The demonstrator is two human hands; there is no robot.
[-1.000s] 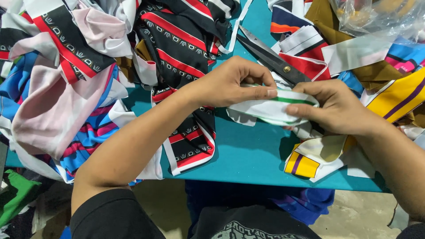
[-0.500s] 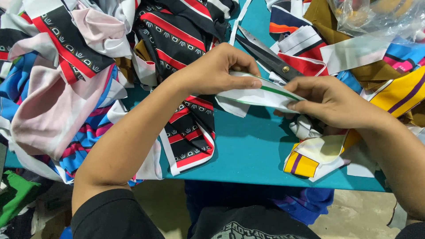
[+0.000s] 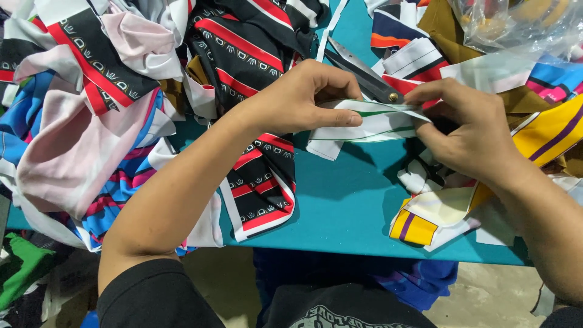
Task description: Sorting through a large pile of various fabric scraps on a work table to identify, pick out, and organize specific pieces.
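White cloth strip (image 3: 364, 124): two hands (image 3: 303, 97) (image 3: 467, 130); one scissors (image 3: 364, 76).

1. I sit at a teal table (image 3: 340, 200) whose near edge runs across in front of me.
2. Below that edge lies a bare grey concrete floor (image 3: 486, 291).
3. Left of the table, low down, green cloth (image 3: 24, 267) lies on the floor.
4. Even light falls on the table, leaving soft shadows.
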